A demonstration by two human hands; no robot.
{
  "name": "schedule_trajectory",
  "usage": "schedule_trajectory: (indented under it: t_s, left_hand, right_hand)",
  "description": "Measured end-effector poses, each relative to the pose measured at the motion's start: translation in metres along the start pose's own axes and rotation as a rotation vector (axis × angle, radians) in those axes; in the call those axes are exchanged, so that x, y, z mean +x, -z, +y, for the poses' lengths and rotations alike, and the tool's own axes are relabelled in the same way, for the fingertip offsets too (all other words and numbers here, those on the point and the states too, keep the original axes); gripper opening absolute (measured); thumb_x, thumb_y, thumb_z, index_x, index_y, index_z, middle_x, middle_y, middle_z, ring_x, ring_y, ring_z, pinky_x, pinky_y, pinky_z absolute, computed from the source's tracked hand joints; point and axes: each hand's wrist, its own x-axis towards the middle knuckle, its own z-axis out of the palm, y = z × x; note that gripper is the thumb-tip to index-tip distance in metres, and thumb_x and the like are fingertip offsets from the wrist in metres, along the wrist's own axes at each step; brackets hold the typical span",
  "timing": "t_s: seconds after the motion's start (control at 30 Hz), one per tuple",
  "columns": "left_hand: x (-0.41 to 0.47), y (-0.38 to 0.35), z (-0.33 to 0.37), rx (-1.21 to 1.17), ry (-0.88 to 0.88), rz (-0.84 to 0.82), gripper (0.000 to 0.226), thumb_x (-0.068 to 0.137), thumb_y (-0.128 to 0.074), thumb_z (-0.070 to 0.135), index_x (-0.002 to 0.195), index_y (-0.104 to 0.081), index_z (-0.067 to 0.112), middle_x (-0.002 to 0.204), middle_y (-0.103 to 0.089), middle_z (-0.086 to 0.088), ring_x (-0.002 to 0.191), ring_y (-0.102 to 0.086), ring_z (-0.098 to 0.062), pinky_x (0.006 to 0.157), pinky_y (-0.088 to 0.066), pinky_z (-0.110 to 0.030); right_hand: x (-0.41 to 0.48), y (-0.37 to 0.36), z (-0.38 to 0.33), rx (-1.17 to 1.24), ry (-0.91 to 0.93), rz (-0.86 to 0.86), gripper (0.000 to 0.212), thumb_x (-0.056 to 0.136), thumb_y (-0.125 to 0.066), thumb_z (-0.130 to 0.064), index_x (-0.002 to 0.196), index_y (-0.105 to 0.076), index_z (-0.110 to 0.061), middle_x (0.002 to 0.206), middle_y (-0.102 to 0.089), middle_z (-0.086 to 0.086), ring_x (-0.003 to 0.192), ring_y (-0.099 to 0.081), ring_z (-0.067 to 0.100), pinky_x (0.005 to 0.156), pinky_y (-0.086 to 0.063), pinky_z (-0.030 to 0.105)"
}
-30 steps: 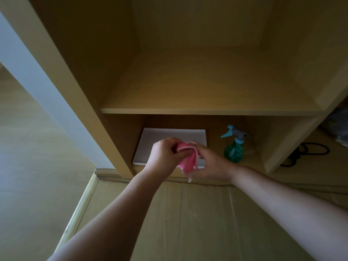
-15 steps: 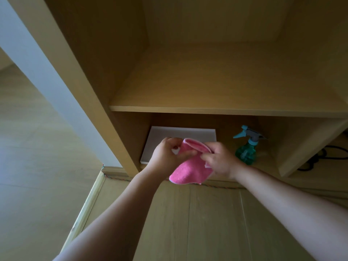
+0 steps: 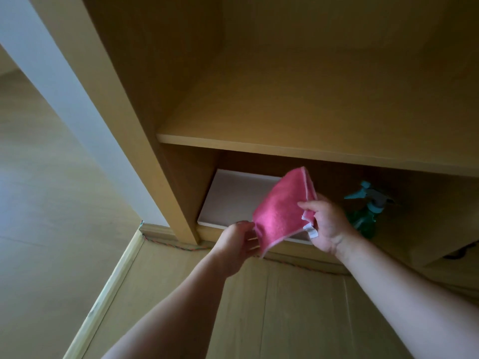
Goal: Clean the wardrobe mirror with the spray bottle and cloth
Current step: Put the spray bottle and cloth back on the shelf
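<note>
The pink cloth (image 3: 281, 211) is now opened into a flat, doubled sheet and held up in front of the lower compartment of the wardrobe (image 3: 145, 141), whereas a second ago it was bunched between the two hands and half a second ago only partly unfurled. Its lower left corner is pinched by the left hand (image 3: 239, 244), and its right edge, beside a small white tag (image 3: 309, 230), is pinched between thumb and fingers of the right hand (image 3: 326, 224); the cloth is stretched between them. This is judged to be the readying of the cloth for wiping, so the task appears to be at an early stage, with no spraying yet done.

The spray bottle (image 3: 368, 211) stands untouched on the floor of the lower compartment, toward its right side, just behind the right hand. A white flat box (image 3: 230, 200) lies at the compartment's left front corner, partly hidden by the cloth. The shelf (image 3: 285, 146) above carries nothing visible. No mirror can be seen. Compared with the earlier frame, the view has been shifted rightward.
</note>
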Motion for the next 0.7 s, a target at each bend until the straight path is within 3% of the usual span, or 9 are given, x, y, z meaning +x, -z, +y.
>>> schedule_trajectory:
  t_s: [0.07, 0.13, 0.2, 0.27, 0.33, 0.4, 0.47, 0.6, 0.7]
  left_hand:
    - [0.009, 0.004, 0.001, -0.120, -0.049, 0.061, 0.019, 0.087, -0.051, -0.003, 0.099, -0.052, 0.011, 0.097, -0.064, -0.016, 0.070, -0.068, -0.024, 0.067, -0.054, -0.037]
    - [0.020, 0.009, 0.007, -0.109, -0.145, 0.179, 0.033, 0.087, -0.052, -0.008, 0.108, -0.049, 0.018, 0.107, -0.063, -0.017, 0.085, -0.068, -0.029, 0.071, -0.057, -0.040]
    - [0.029, 0.014, 0.016, 0.117, -0.295, 0.299, 0.031, 0.089, -0.050, -0.005, 0.101, -0.053, 0.024, 0.106, -0.063, -0.010, 0.087, -0.064, -0.024, 0.069, -0.055, -0.033]
    - [0.039, 0.016, 0.027, 0.392, -0.441, 0.375, 0.029, 0.091, -0.048, -0.001, 0.090, -0.057, 0.027, 0.098, -0.061, -0.002, 0.072, -0.056, -0.015, 0.051, -0.044, -0.017]
    - [0.050, 0.017, 0.036, 0.589, -0.492, 0.386, 0.032, 0.091, -0.042, 0.000, 0.096, -0.063, 0.023, 0.093, -0.061, -0.001, 0.065, -0.052, -0.011, 0.044, -0.037, -0.013]
    - [0.063, 0.020, 0.042, 0.780, -0.503, 0.370, 0.036, 0.090, -0.040, -0.005, 0.112, -0.063, 0.013, 0.097, -0.058, -0.001, 0.073, -0.054, -0.013, 0.052, -0.040, -0.015]
    - [0.075, 0.025, 0.046, 0.887, -0.546, 0.341, 0.031, 0.092, -0.042, -0.006, 0.116, -0.058, 0.005, 0.096, -0.054, 0.002, 0.078, -0.055, -0.012, 0.059, -0.040, -0.015]
    - [0.091, 0.033, 0.045, 1.064, -0.670, 0.410, 0.012, 0.101, -0.041, 0.011, 0.111, -0.048, 0.014, 0.082, -0.056, -0.002, 0.073, -0.055, -0.016, 0.053, -0.040, -0.018]
    - [0.100, 0.034, 0.046, 1.099, -0.583, 0.330, 0.022, 0.103, -0.037, 0.014, 0.122, -0.046, 0.007, 0.100, -0.058, -0.012, 0.092, -0.058, -0.026, 0.072, -0.046, -0.022]
  right_hand:
    - [0.010, -0.001, 0.003, 0.052, -0.016, 0.016, 0.020, 0.084, -0.055, -0.002, 0.090, -0.065, -0.019, 0.091, -0.058, 0.003, 0.093, -0.053, 0.024, 0.095, -0.041, 0.045]
    - [0.022, -0.003, 0.006, 0.013, 0.002, 0.047, 0.017, 0.088, -0.052, -0.002, 0.089, -0.061, -0.017, 0.088, -0.054, 0.005, 0.089, -0.052, 0.024, 0.089, -0.043, 0.040]
    - [0.034, -0.004, 0.011, -0.097, 0.030, 0.123, 0.017, 0.094, -0.048, -0.003, 0.085, -0.058, -0.014, 0.086, -0.052, 0.010, 0.083, -0.052, 0.024, 0.080, -0.044, 0.036]
    - [0.046, -0.003, 0.016, -0.257, 0.051, 0.207, 0.017, 0.096, -0.048, -0.003, 0.088, -0.061, -0.010, 0.091, -0.059, 0.015, 0.084, -0.058, 0.026, 0.075, -0.048, 0.034]
    - [0.058, -0.003, 0.022, -0.498, 0.100, 0.277, 0.018, 0.094, -0.050, -0.001, 0.090, -0.062, -0.015, 0.095, -0.065, 0.016, 0.089, -0.064, 0.027, 0.077, -0.053, 0.039]
    - [0.068, -0.002, 0.029, -0.657, 0.189, 0.293, 0.028, 0.092, -0.050, 0.003, 0.101, -0.060, -0.022, 0.099, -0.064, 0.004, 0.095, -0.065, 0.028, 0.079, -0.056, 0.043]
    - [0.078, 0.002, 0.035, -0.729, 0.222, 0.248, 0.057, 0.092, -0.046, 0.008, 0.138, -0.047, -0.025, 0.122, -0.051, -0.010, 0.101, -0.063, 0.024, 0.072, -0.056, 0.036]
    - [0.100, 0.013, 0.045, -1.080, 0.199, 0.155, 0.064, 0.089, -0.043, 0.012, 0.148, -0.038, -0.013, 0.145, -0.045, 0.014, 0.128, -0.048, 0.031, 0.101, -0.045, 0.039]
    - [0.109, 0.012, 0.052, -1.310, 0.093, 0.122, 0.070, 0.089, -0.048, 0.006, 0.152, -0.024, -0.010, 0.144, -0.041, 0.017, 0.127, -0.046, 0.034, 0.091, -0.041, 0.027]
